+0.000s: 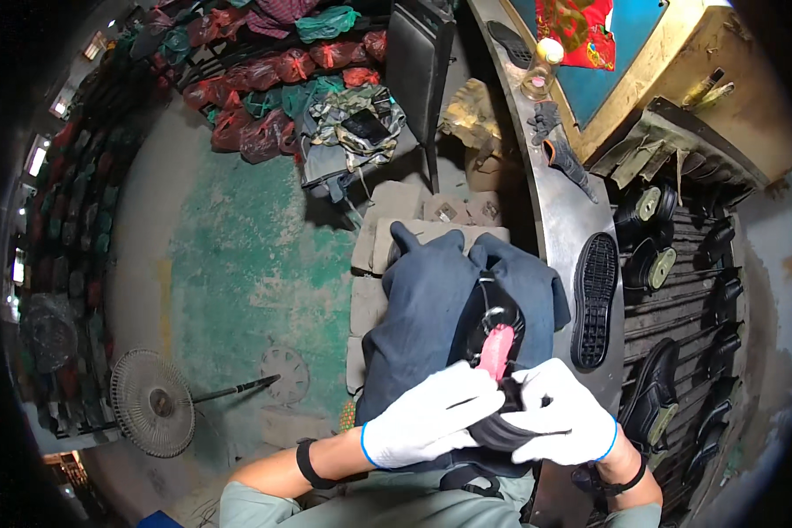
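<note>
A glossy black shoe (495,313) rests on the lap's dark trousers (422,304), its long axis running from waist toward knees, a pink insert (496,350) at mid-length. Both gloved hands hold its near end: left hand (436,414) with fingers nearly straight, right hand (561,412) curled, its exact pinch hidden. Nearer the right, a black outsole (595,301) lies lengthwise along the metal bench's (570,220) lap-side edge.
</note>
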Available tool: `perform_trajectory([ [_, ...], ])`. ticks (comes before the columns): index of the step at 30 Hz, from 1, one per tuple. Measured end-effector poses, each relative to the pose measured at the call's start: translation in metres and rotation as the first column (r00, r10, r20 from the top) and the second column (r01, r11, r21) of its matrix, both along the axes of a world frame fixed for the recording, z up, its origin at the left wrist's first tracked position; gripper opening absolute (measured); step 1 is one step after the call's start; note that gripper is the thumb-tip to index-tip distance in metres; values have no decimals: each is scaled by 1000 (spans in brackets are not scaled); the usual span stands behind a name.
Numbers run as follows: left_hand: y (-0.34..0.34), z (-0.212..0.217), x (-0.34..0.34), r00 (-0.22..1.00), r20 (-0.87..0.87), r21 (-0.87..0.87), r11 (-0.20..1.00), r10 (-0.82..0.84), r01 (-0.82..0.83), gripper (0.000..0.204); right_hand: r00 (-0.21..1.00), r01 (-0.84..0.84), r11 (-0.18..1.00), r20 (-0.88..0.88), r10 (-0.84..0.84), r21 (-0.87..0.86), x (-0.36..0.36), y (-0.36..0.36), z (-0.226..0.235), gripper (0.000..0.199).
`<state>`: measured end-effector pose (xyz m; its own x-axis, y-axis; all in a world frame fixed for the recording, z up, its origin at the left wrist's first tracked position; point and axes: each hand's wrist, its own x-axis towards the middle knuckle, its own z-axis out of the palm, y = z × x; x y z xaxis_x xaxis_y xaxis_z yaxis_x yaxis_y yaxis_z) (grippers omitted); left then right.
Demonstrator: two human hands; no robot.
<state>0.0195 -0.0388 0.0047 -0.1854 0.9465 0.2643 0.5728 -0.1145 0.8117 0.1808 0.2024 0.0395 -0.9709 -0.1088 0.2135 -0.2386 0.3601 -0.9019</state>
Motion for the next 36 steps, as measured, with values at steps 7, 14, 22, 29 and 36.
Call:
perform_trajectory([
  [7, 18, 4, -5, 913, 310, -49, 964, 265, -263, 56, 898, 427, 786, 316, -308, -447, 8, -21, -45, 65],
  [14, 48, 11, -36, 864, 188, -422, 833, 467, -359, 68, 598, 744, 646, 602, -529, -171, -25, -18, -46, 67],
  [22, 54, 15, -45, 848, 132, -497, 774, 513, -392, 49, 650, 617, 780, 494, -578, 101, -28, 0, -39, 76],
  [29, 43, 51, 7, 835, -122, -304, 781, 536, -546, 56, 718, 692, 657, -198, -667, 298, -21, -49, -25, 62],
  [36, 20, 116, 18, 832, 375, -165, 913, 409, -374, 102, 678, 714, 689, -372, -634, 127, 17, -87, 24, 41],
])
